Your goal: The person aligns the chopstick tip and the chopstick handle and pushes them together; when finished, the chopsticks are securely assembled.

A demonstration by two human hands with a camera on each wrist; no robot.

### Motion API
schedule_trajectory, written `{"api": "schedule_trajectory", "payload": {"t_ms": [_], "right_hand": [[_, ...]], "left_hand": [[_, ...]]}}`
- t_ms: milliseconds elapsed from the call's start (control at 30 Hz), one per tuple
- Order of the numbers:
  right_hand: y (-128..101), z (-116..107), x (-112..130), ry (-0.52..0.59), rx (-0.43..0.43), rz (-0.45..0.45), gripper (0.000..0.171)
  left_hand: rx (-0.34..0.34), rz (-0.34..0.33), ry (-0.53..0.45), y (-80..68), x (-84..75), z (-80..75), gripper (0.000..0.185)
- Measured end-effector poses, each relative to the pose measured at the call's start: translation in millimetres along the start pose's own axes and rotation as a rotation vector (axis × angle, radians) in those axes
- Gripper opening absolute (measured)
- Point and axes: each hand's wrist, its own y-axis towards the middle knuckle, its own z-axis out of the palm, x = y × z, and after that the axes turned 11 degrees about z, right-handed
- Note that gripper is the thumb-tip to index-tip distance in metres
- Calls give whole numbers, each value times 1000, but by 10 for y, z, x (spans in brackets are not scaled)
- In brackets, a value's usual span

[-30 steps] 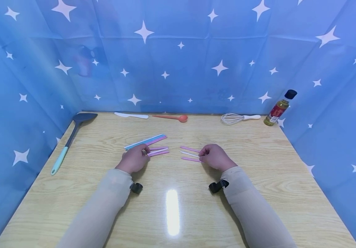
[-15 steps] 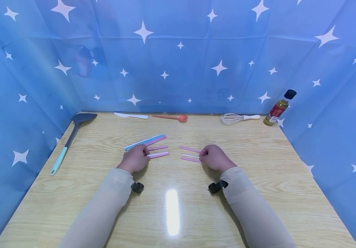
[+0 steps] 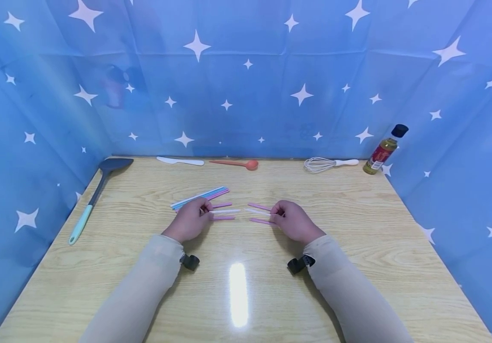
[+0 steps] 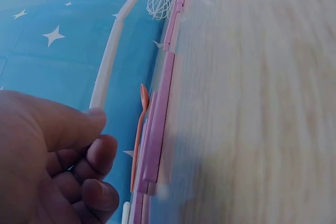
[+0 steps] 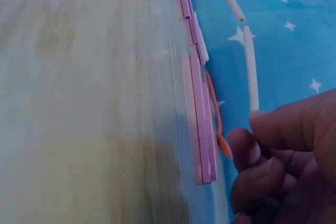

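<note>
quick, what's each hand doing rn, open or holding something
Left hand: closed, its grip pinching a thin, straight, white plastic-looking stick.
Right hand: closed, pinching another thin white stick.

The wood-grained counter [image 3: 357, 219] has a bright streak of reflected light [image 3: 238, 295] on its surface. Along its left edge lies a spatula [image 3: 97, 190], its dark head at the far left corner and its mint handle pointing away from the far edge. Beside the far edge lie, from left to right, a white knife [image 3: 180, 161], an orange spoon [image 3: 235, 163] and a wire whisk [image 3: 336, 163] with a white handle; a bottle [image 3: 381, 152] with a black cap stands at the far right corner. Inward from the far edge, a slanting bundle of white, blue and pink sticks [image 3: 203, 196] lies toward the left edge. Nearby are two pairs of pink sticks [image 3: 224, 218], partly hidden.
</note>
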Motion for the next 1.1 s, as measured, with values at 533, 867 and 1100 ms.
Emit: {"api": "schedule_trajectory", "payload": {"t_ms": [533,867,1100], "right_hand": [[-46,4,47,4,-9,-50,4],[-31,-10,38,-30,-36,-105,3],[-12,-2,8,40,-98,-154,9]], "left_hand": [[-17,29,-19,-3,-23,14,5],[-32,49,-46,-1,-12,18,5],[-54,68,-65,-7,-22,9,3]]}}
